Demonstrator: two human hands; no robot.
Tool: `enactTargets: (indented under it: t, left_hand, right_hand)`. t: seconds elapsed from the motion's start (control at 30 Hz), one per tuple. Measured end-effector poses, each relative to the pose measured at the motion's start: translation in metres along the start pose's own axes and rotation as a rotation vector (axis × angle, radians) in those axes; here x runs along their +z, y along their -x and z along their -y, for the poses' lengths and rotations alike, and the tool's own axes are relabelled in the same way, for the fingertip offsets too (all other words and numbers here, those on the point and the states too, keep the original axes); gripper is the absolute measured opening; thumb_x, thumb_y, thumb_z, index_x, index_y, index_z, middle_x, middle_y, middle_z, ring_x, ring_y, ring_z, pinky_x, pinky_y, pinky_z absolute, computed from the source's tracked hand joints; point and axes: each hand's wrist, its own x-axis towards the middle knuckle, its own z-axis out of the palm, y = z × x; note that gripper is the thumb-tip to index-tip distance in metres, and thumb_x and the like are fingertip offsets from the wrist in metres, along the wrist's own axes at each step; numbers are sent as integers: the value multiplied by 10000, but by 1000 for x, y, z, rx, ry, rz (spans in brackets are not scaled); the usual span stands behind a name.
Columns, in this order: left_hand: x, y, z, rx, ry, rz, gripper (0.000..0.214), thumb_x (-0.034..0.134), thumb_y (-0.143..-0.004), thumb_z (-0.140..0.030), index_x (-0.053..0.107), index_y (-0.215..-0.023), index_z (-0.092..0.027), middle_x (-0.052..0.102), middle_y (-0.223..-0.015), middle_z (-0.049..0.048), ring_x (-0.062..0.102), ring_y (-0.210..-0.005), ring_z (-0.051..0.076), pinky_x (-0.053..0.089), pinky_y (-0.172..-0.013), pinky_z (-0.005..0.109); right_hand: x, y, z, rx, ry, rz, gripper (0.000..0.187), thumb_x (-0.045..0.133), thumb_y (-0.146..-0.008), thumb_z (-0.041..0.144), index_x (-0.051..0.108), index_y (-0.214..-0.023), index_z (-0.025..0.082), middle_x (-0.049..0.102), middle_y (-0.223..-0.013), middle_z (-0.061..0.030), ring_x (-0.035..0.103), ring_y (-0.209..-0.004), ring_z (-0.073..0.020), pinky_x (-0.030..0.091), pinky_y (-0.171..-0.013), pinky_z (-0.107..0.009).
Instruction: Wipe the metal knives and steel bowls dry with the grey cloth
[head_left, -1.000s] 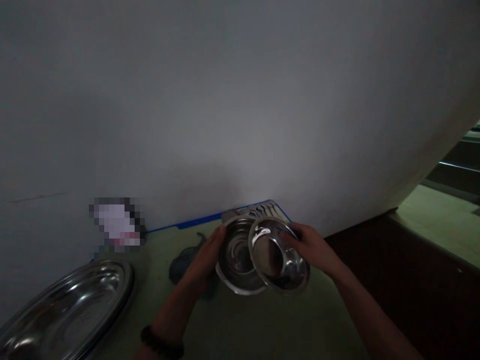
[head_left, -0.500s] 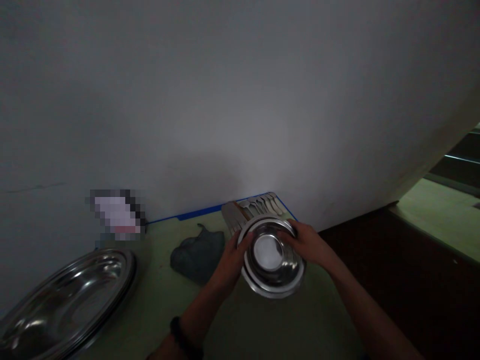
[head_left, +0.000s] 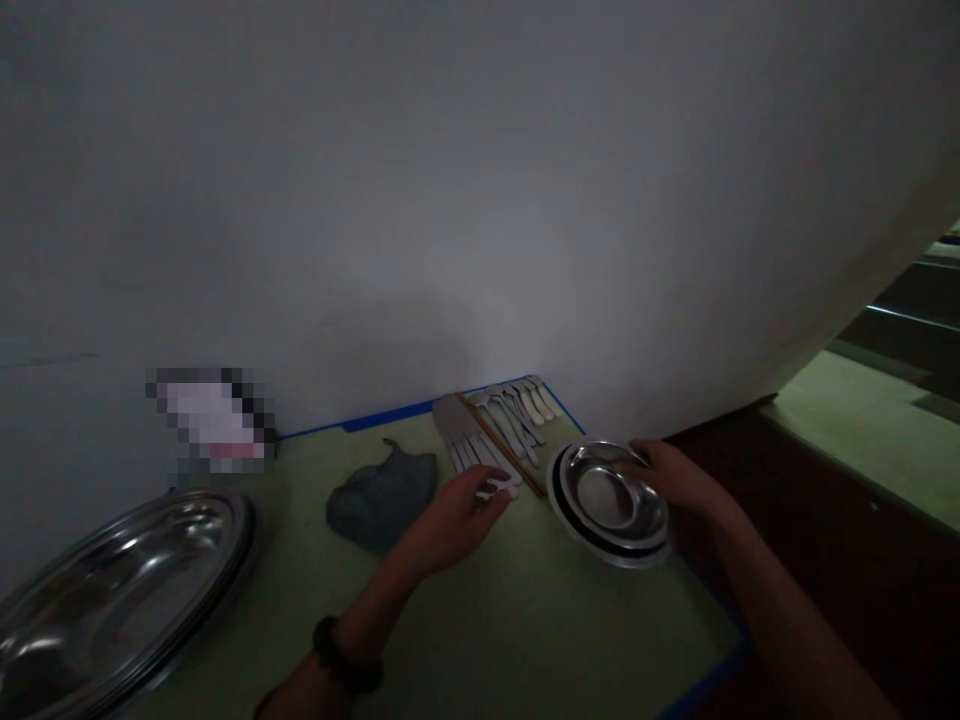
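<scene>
My right hand (head_left: 671, 478) grips the far right rim of two nested steel bowls (head_left: 609, 503), which sit near the right edge of the green table (head_left: 480, 620). My left hand (head_left: 457, 515) lies on the table left of the bowls, fingers loosely curled, their tips at the near ends of a row of cutlery (head_left: 487, 435). That row holds several knives, a pair of chopsticks and several spoons, laid against the wall. A dark bracelet is on my left wrist.
A grey cloth (head_left: 382, 495) lies left of my left hand. Stacked large oval steel trays (head_left: 120, 590) fill the near left corner. A blurred-out box (head_left: 214, 420) stands by the white wall. The table's blue-trimmed right edge drops to a dark floor.
The two bowls, apart a second ago, were nested and then moved right to the table's right edge. My left hand let go of them and moved toward the cutlery.
</scene>
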Motion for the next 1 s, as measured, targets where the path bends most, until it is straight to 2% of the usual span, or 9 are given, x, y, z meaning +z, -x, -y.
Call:
enactTargets:
  t: [0.13, 0.23, 0.33, 0.4, 0.53, 0.6, 0.73, 0.87, 1.0]
  left_hand:
    - [-17, 7, 3, -11, -156, 31, 354, 451, -865, -387, 580, -1093, -148, 644, -1103, 123, 636, -957, 209, 502, -833, 328]
    - [-30, 12, 4, -8, -244, 12, 362, 431, -872, -396, 585, -1084, -146, 659, -1090, 114, 638, -953, 205, 495, -844, 328]
    - [-43, 18, 7, -11, -392, -39, 348, 410, -877, -374, 590, -1071, -149, 670, -1067, 109, 639, -936, 209, 491, -841, 338]
    - [-53, 23, 9, -14, -515, -108, 338, 406, -874, -351, 585, -1088, -162, 660, -1097, 109, 623, -977, 224, 471, -876, 362]
    - [-85, 39, 7, -35, -679, -225, 362, 359, -891, -335, 578, -1124, -165, 614, -1167, 119, 579, -1068, 236, 419, -950, 375]
    - [-108, 52, 2, -71, -732, -301, 392, 334, -897, -338, 570, -1146, -148, 580, -1202, 136, 569, -1086, 234, 416, -957, 361]
    - [-154, 86, -6, -301, -863, -442, 449, 315, -897, -425, 602, -1076, -129, 624, -1118, 158, 612, -987, 265, 456, -875, 385]
    - [-176, 121, -1, -502, -854, -389, 456, 367, -877, -470, 599, -1066, -127, 681, -1033, 147, 646, -923, 255, 480, -782, 331]
    - [-173, 129, 9, -635, -921, -259, 466, 440, -826, -541, 671, -901, -143, 703, -953, 157, 662, -861, 285, 483, -735, 359]
  right_hand:
    - [10, -3, -1, 43, 29, 25, 262, 483, -788, 401, 596, -768, 165, 688, -791, -97, 629, -738, -213, 430, -613, -272]
    - [12, -3, 6, 27, 79, -110, 323, 510, -792, 396, 613, -957, 138, 676, -937, -143, 626, -858, -244, 454, -729, -312]
    - [14, -2, 29, -51, 142, -296, 431, 517, -803, 399, 573, -1119, 112, 608, -1108, -180, 552, -1045, -298, 415, -896, -389]
    - [16, -1, 57, -145, 116, -308, 420, 496, -824, 401, 569, -1132, 125, 586, -1129, -167, 521, -1080, -297, 397, -930, -400]
    - [25, -4, 127, -316, 3, -175, 378, 483, -850, 359, 561, -1135, 124, 581, -1126, -154, 504, -1104, -266, 379, -954, -387]
    - [33, -6, 161, -430, -15, -37, 364, 493, -850, 358, 569, -1131, 139, 585, -1137, -144, 515, -1100, -253, 382, -949, -378]
    - [54, -11, 216, -612, -44, 226, 386, 506, -840, 365, 580, -1134, 125, 610, -1149, -154, 554, -1074, -261, 404, -922, -379]
    - [73, -14, 250, -670, -86, 447, 436, 501, -834, 361, 546, -1198, 125, 643, -1115, -148, 612, -982, -246, 457, -838, -346]
    - [83, -25, 259, -663, -92, 485, 416, 497, -831, 372, 559, -1192, 174, 654, -1100, -126, 622, -963, -243, 469, -813, -337]
